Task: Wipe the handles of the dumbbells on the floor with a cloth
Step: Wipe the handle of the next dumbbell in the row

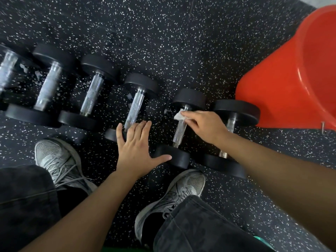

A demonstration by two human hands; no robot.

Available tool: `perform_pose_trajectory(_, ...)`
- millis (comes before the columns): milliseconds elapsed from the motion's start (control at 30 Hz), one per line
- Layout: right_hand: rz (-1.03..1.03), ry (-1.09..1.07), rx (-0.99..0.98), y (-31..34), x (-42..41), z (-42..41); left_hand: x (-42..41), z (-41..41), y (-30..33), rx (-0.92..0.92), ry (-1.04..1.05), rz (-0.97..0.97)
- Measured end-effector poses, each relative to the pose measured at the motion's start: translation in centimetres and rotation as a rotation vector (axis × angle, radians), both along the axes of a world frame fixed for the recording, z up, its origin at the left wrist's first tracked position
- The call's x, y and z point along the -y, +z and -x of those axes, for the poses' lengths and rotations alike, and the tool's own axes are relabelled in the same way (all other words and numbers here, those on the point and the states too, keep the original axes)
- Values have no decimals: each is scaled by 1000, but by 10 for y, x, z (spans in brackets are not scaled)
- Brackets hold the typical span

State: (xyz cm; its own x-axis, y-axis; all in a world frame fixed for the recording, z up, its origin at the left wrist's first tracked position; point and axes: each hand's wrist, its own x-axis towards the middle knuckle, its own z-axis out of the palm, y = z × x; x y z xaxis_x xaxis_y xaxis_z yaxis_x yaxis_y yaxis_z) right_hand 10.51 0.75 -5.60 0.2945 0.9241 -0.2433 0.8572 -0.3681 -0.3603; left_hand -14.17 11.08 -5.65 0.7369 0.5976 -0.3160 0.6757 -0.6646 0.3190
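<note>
1. Fingertips (pixel 183 113) of the right hand (pixel 205 126) pinch a small white cloth (pixel 179 116) against the far end of a dumbbell handle (pixel 180 131), the fingers curled closed on it.
2. Fingers (pixel 140 130) of the left hand (pixel 136 151) lie spread flat and hold nothing; they cover the near end of the neighbouring dumbbell (pixel 135 106), while the thumb touches the near weight (pixel 172 157) of the one being wiped.
3. Six dumbbells lie side by side across the speckled black floor (pixel 163 42), the wiped one second from the right.
4. An orange tub (pixel 291 79) stands at the floor's far right, just beside the last dumbbell (pixel 234 113).
5. Grey trainers (pixel 54 159) rest near the row.
</note>
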Motion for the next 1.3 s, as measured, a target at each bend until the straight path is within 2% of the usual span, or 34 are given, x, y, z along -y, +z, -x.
perform_pose_trajectory(133,23,-1,-60,-2,2,6,1,-2,2,-24,31,-25)
perform_pose_trajectory(233,72,224,-66,1,3,10,0,-3,3,-55,34,-25)
perform_pose_trajectory(367,308,498,-100,18,1,26,1,0,-1,-24,-6,2)
perform_pose_trajectory(400,311,533,-99,20,0,30,1,0,-2,-13,-12,2)
perform_pose_trajectory(467,186,432,-84,23,-5,27,3,-1,-3,-11,-13,-9)
perform_pose_trajectory(533,76,212,-20,17,-8,9,3,-2,-2,-15,9,-31)
perform_pose_trajectory(600,92,71,4,16,-10,-4,1,-2,0,-29,32,-41)
perform_pose_trajectory(667,136,108,-15,15,-7,-1,-1,-2,0,-41,31,-41)
perform_pose_trajectory(800,298,428,-91,23,3,26,0,1,-2,-14,14,-17)
perform_pose_trajectory(867,293,509,-55,23,5,30,2,1,-4,-15,7,-31)
perform_pose_trajectory(967,72,293,-36,14,5,17,3,-2,-3,-25,28,-50)
perform_pose_trajectory(1033,44,134,27,14,2,9,2,-4,-1,-47,43,-55)
perform_pose_trajectory(1100,110,187,30,11,2,10,1,-4,-1,-49,39,-43)
perform_pose_trajectory(1200,318,393,-87,18,4,29,3,-1,-4,-24,6,-24)
perform_pose_trajectory(1300,276,415,-107,22,1,30,8,-2,-6,-2,-1,-34)
